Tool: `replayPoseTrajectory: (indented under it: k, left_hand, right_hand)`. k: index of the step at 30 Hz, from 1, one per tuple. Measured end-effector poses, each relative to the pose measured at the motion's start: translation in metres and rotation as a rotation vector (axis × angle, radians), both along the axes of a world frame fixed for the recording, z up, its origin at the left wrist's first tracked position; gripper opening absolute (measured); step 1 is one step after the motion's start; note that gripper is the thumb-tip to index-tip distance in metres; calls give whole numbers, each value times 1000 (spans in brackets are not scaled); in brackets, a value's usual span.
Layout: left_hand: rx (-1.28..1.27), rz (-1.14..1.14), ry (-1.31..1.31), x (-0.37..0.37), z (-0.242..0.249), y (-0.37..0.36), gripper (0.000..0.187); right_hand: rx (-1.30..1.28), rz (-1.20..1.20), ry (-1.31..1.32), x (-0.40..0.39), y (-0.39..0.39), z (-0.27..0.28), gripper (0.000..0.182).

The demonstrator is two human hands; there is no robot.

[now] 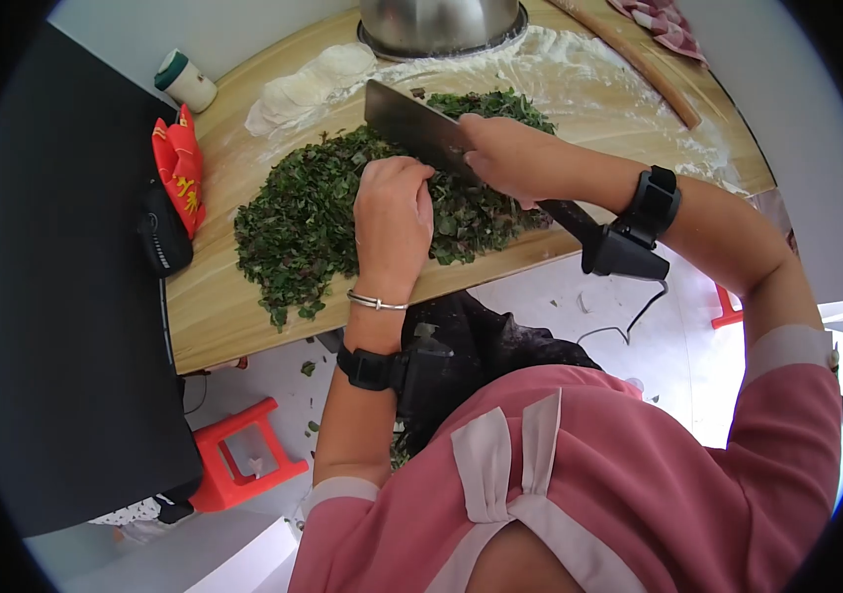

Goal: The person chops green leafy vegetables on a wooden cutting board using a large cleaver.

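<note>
A broad heap of chopped leafy greens (308, 193) lies across the front half of the wooden board. My right hand (512, 156) is closed round a cleaver (409, 121), its wide blade slanting over the heap toward the upper left. Close to the left of the blade, my left hand (394, 210) presses on the greens with its fingers curled together; the fingertips are partly hidden. Black devices are strapped to both wrists.
Behind the greens, a pale lump of dough (312, 84) and scattered flour lie near a metal pot (441, 25). A rolling pin (629, 59) rests at the back right. At left are a jar (186, 81) and a red packet (180, 168). A red stool (243, 455) stands below.
</note>
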State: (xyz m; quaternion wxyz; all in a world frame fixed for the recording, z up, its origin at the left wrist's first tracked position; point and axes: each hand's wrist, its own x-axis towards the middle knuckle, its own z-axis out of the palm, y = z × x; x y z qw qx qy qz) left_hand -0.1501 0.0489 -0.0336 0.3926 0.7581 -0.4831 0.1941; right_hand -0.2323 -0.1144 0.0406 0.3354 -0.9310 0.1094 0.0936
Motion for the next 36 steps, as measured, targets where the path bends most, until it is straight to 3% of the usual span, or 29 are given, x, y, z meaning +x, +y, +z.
replayPoseTrajectory:
  k: [2,4,10,12,15,19,21,26,28,30,32,36]
  left_hand:
    - [41,76,13,-7,3,3,10]
    - [27,87,23,-6,3,2,11]
    - [45,106,51,-5,2,2,12]
    - [71,113,60,-3,1,2,12]
    - [58,97,55,-2,-1,2,12]
    - [70,110,48,-2,-1,1,12]
    - [74,101,41,-1,-1,0,12]
    - [109,101,5,-4,2,0,10]
    - [128,63,1,-1,2,3,11]
    - [137,26,-4,1,9,4,13]
    - [185,58,-133,-9,15,5,24]
    - [249,-53,-172,-35,27,-9,41]
  right_hand:
    - [164,-26,-79,-10,-13,-8,20]
    - [124,25,-149,-17,-12,3,21]
    - [-81,97,14,-28,-4,24,13]
    - [-149,265,-74,-26,-4,18,13]
    - [-35,154,117,-22,4,34,13]
    - [-81,82,220,-6,19,28,12]
    - [-255,241,-66,4,13,-8,13]
    - [-197,132,-74,4,4,-14,18]
    - [145,100,-116,-9,-12,-6,20]
    - [135,103,-153,-23,-27,0,22]
    - [56,26,-293,-38,-44,5,21]
    - [119,-131,-246,-62,-89,16,23]
